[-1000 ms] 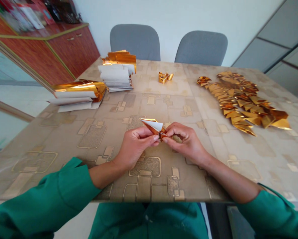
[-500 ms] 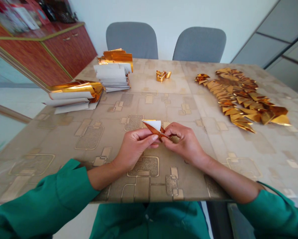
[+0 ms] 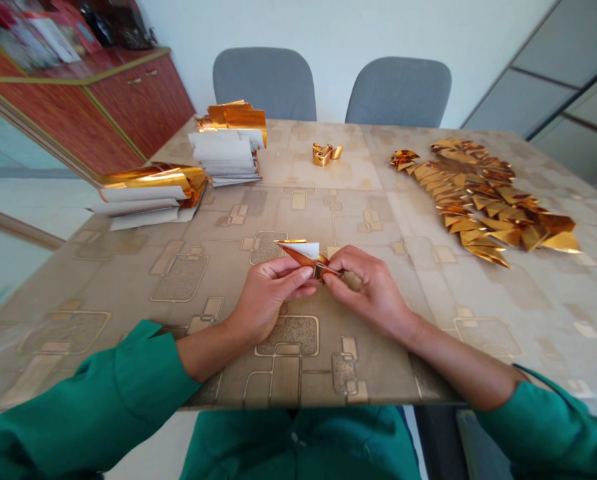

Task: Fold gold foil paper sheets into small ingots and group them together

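Note:
A small folded piece of gold foil paper (image 3: 301,253) with a white inner side is held up between my two hands, just above the table. My left hand (image 3: 273,287) pinches its left part between thumb and fingers. With thumb and forefinger, my right hand (image 3: 366,277) grips its right end. The paper's pointed tip sticks out toward the left, its white face showing. Where my fingertips meet, the folds are partly hidden.
Stacks of white-backed gold paper stand at the back left (image 3: 223,157) and left (image 3: 148,197). A small folded gold piece (image 3: 326,154) sits at the back middle. Many folded gold pieces (image 3: 473,193) lie on the right. Two grey chairs (image 3: 266,80) stand behind the table (image 3: 358,347).
The folded gold paper has turned slightly in my fingers; its pointed tip has shifted a little left and lies flatter. Both hands keep their grip in nearly the same place.

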The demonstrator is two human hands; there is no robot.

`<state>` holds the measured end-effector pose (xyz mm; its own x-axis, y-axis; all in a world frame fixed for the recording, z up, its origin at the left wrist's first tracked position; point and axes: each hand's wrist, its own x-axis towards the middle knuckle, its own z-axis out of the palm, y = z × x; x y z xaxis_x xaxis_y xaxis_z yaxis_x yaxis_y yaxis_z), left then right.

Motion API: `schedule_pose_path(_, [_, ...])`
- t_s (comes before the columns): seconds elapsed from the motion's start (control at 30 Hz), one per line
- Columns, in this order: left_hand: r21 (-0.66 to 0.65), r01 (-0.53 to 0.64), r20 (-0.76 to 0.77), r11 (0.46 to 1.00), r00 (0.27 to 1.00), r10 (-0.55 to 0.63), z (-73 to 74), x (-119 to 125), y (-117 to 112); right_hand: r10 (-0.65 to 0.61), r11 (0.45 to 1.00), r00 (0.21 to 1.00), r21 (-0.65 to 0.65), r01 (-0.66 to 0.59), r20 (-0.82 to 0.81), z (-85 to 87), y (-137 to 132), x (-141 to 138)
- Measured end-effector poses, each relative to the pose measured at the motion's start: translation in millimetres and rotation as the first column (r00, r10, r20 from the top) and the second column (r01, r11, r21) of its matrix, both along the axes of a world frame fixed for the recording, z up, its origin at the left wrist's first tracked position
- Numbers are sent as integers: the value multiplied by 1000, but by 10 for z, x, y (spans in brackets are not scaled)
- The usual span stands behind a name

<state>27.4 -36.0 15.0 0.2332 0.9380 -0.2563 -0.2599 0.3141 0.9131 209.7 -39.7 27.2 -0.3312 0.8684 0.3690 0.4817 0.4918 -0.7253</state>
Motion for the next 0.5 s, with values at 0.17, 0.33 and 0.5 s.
schedule_pose_path(0.17, [67, 42, -31, 997, 999, -40, -1, -3, -31, -70, 997, 997, -29, 69, -38, -17, 11, -9])
schedule_pose_path(0.33, [92, 69, -72, 993, 995, -62, 5, 5, -44, -49, 998, 998, 41, 48, 31, -55, 3, -13])
schedule_pose_path(0.5, [59, 63, -57, 996, 997, -60, -7, 17, -29, 29, 994, 982, 95, -48, 184, -60, -21, -6])
